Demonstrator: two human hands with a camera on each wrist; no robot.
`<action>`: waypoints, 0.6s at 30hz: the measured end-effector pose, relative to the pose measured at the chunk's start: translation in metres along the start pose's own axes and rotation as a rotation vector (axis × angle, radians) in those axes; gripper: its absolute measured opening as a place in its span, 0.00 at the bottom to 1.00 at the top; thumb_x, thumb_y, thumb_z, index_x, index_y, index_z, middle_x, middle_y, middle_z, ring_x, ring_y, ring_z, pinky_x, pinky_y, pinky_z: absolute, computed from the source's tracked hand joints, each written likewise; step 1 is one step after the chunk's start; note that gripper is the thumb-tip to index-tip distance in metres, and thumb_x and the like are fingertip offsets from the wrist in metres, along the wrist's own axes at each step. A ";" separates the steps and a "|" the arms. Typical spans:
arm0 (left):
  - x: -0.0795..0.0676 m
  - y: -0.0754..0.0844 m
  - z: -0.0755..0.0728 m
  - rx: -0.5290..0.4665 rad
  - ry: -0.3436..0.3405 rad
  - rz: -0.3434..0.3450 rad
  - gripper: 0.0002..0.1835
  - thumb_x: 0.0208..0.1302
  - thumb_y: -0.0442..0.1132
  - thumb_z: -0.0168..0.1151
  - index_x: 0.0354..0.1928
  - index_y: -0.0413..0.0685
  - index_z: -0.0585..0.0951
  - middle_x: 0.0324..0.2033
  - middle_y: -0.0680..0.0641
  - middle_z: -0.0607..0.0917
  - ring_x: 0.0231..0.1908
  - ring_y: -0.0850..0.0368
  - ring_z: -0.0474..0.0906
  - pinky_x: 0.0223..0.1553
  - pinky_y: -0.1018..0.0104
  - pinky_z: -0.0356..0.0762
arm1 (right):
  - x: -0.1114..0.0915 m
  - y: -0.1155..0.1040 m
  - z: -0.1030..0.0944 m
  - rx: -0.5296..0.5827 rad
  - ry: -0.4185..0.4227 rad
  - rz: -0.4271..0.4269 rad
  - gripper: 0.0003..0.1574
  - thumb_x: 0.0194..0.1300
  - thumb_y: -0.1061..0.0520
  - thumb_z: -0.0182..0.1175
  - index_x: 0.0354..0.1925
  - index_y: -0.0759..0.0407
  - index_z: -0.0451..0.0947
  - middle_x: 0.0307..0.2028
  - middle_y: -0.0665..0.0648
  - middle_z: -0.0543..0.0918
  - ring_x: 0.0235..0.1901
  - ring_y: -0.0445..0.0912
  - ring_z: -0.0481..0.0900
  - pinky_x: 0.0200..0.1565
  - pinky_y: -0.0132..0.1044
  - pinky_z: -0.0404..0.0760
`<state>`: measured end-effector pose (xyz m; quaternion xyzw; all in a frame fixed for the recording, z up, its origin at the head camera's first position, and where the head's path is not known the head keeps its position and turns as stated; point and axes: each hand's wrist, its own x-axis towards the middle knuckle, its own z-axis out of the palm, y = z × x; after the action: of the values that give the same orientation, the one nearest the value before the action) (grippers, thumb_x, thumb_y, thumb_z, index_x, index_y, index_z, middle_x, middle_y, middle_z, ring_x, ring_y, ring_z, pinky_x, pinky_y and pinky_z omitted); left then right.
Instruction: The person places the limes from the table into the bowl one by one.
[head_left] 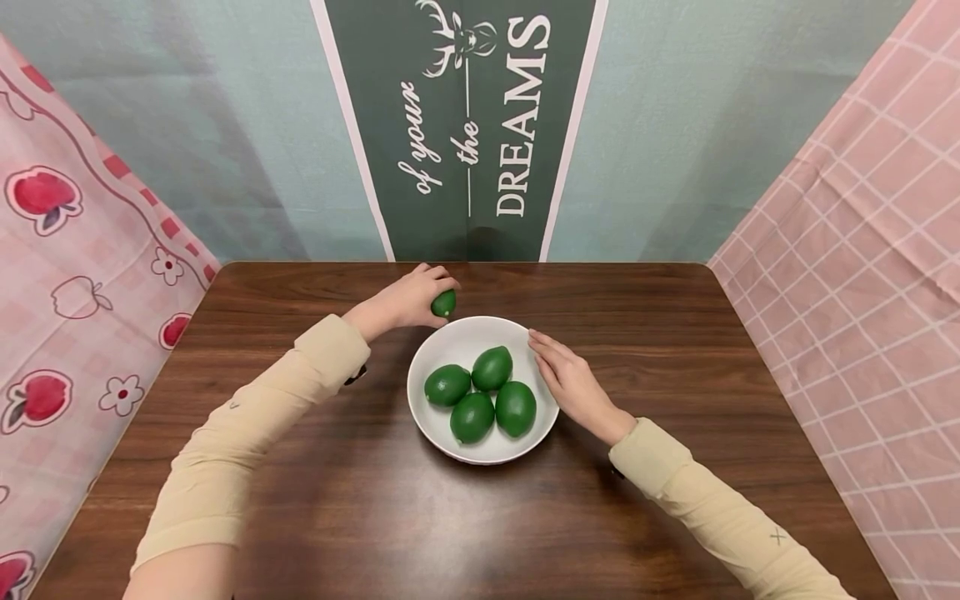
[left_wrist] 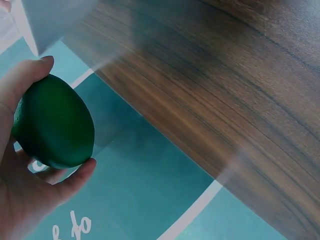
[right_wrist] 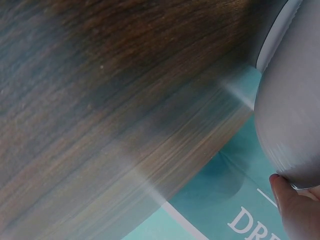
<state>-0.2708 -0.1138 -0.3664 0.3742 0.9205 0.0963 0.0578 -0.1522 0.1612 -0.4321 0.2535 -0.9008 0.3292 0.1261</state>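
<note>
A green lime [head_left: 444, 303] is held in my left hand [head_left: 420, 297], just off the far-left rim of the white bowl [head_left: 480, 456]. In the left wrist view the thumb and fingertips grip that lime [left_wrist: 57, 122] from opposite sides. Inside the bowl lie several more limes [head_left: 472, 417], close together. My right hand [head_left: 576, 385] rests along the bowl's right rim with its fingers extended. The right wrist view shows a fingertip against the outer wall of the bowl [right_wrist: 295, 100]; most of that hand is out of frame there.
The bowl stands on a dark wood-grain table [head_left: 360, 508]. Behind the table's far edge hangs a blue-green cloth with a dark lettered panel [head_left: 468, 167]. A fruit-print cloth [head_left: 82, 275] hangs on the left and a pink checked cloth [head_left: 847, 250] on the right.
</note>
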 end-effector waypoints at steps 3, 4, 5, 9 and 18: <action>-0.003 0.003 -0.003 0.008 0.006 0.000 0.30 0.50 0.45 0.68 0.56 0.45 0.73 0.50 0.41 0.72 0.49 0.42 0.65 0.47 0.53 0.71 | 0.001 0.000 0.000 0.002 0.001 -0.002 0.19 0.66 0.64 0.51 0.54 0.68 0.72 0.59 0.60 0.71 0.59 0.52 0.68 0.58 0.44 0.67; -0.004 0.003 -0.004 0.010 0.008 0.000 0.30 0.50 0.45 0.68 0.56 0.45 0.73 0.50 0.41 0.72 0.49 0.42 0.65 0.46 0.53 0.71 | 0.001 0.000 0.000 0.002 0.000 -0.003 0.19 0.66 0.64 0.51 0.54 0.68 0.72 0.59 0.60 0.71 0.59 0.52 0.68 0.58 0.44 0.67; -0.005 0.004 -0.005 0.010 0.010 0.000 0.30 0.50 0.45 0.68 0.56 0.45 0.73 0.50 0.41 0.72 0.49 0.42 0.65 0.46 0.53 0.71 | 0.001 0.001 -0.001 0.002 0.000 -0.004 0.19 0.66 0.64 0.51 0.55 0.68 0.72 0.59 0.60 0.71 0.58 0.52 0.68 0.58 0.44 0.67; -0.009 0.007 -0.009 0.020 0.022 0.002 0.30 0.50 0.45 0.68 0.56 0.45 0.73 0.49 0.42 0.72 0.48 0.43 0.65 0.45 0.52 0.72 | 0.002 0.001 -0.001 0.002 0.000 -0.007 0.19 0.66 0.64 0.51 0.55 0.68 0.72 0.58 0.60 0.71 0.58 0.53 0.68 0.58 0.45 0.67; -0.020 0.017 -0.016 0.035 0.041 0.035 0.28 0.49 0.46 0.67 0.55 0.49 0.74 0.47 0.45 0.73 0.48 0.44 0.65 0.40 0.51 0.72 | 0.003 0.002 -0.003 -0.003 -0.006 -0.005 0.20 0.66 0.63 0.51 0.55 0.68 0.72 0.58 0.60 0.71 0.58 0.52 0.68 0.58 0.45 0.67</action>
<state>-0.2474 -0.1182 -0.3467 0.3891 0.9164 0.0886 0.0308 -0.1557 0.1631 -0.4297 0.2568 -0.9011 0.3265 0.1246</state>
